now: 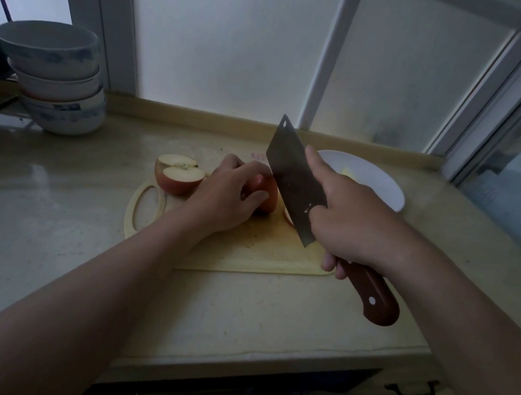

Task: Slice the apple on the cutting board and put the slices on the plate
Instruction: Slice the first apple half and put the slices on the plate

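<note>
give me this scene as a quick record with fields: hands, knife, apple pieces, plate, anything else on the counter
left hand: holds a red apple half down on the pale yellow plastic cutting board
right hand: grips the steel cleaver with reddish wooden handle, index finger along the blade
cleaver: tilted, blade against the held half's right side
second red apple half: cut face up, board's left end, untouched
round white plate: beyond the right hand, something pale on it
stacked white-and-blue bowls: far left
</note>
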### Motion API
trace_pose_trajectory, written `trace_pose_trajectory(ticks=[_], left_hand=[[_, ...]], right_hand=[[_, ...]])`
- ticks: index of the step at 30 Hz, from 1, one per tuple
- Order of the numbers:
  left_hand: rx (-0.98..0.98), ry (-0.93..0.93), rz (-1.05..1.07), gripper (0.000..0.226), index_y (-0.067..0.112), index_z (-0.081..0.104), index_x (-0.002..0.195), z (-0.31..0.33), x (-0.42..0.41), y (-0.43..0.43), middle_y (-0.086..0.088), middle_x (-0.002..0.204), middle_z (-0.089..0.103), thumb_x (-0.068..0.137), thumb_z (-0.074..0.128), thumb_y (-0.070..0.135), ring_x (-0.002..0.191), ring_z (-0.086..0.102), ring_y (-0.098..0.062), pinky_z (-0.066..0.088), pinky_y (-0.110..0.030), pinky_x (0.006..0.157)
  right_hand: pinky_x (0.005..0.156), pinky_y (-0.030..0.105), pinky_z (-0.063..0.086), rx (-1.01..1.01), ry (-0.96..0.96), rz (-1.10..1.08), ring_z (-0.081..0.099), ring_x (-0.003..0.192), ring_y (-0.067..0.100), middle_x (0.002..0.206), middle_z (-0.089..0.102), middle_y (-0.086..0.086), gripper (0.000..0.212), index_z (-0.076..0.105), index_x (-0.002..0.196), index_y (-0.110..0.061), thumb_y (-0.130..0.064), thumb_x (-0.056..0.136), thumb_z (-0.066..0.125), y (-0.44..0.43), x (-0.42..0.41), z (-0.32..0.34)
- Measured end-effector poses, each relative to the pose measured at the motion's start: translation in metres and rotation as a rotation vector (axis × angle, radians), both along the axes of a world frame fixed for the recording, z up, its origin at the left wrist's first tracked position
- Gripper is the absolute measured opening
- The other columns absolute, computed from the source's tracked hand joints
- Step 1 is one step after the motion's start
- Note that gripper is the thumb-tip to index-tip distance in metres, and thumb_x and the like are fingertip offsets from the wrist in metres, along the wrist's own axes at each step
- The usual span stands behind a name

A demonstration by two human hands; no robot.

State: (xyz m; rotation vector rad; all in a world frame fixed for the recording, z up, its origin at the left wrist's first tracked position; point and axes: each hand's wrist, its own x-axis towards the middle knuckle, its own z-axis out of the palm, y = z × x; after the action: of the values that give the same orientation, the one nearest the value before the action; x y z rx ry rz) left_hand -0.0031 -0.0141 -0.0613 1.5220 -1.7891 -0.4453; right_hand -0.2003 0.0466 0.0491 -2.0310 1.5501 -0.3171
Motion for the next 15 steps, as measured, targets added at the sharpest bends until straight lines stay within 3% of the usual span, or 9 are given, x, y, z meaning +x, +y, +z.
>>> trace_pose_trajectory(ticks=[2, 7, 15], left_hand=[[-0.002, 0.000, -0.003, 0.038, 0.039, 0.054, 0.132, 0.0000, 0.0000, 0.0001, 0.004, 0.121, 0.041, 0.097, 0.067, 0.032, 0.116, 0.053, -0.024, 0.053, -0.040, 0.099], [-0.012, -0.002, -0.003, 0.038, 0.039, 0.055, 0.132, -0.0012, 0.0013, 0.0003, 0.002, 0.122, 0.043, 0.096, 0.067, 0.033, 0.114, 0.053, -0.023, 0.052, -0.040, 0.099], [-0.017, 0.012, 0.008, 0.036, 0.040, 0.056, 0.130, -0.0023, 0.0001, -0.0012, 0.003, 0.120, 0.043, 0.097, 0.067, 0.032, 0.110, 0.053, -0.020, 0.051, -0.038, 0.097]], right_hand=[[0.043, 0.030, 0.055, 0.011, 0.011, -0.004, 0.068, 0.043, 0.020, 0.084, 0.067, 0.016, 0.091, -0.002, 0.156, -0.063, -0.004, 0.100, 0.040, 0.0027, 0.0012, 0.0005], [0.045, 0.032, 0.057, 0.059, 0.054, -0.009, 0.065, 0.040, 0.021, 0.052, 0.069, 0.011, 0.092, -0.004, 0.154, -0.065, -0.005, 0.100, 0.039, 0.0074, 0.0006, 0.0027], [0.046, 0.034, 0.058, 0.047, 0.096, 0.001, 0.067, 0.043, 0.024, 0.065, 0.071, 0.018, 0.091, -0.005, 0.157, -0.060, -0.005, 0.100, 0.038, 0.0057, 0.0074, 0.0040]])
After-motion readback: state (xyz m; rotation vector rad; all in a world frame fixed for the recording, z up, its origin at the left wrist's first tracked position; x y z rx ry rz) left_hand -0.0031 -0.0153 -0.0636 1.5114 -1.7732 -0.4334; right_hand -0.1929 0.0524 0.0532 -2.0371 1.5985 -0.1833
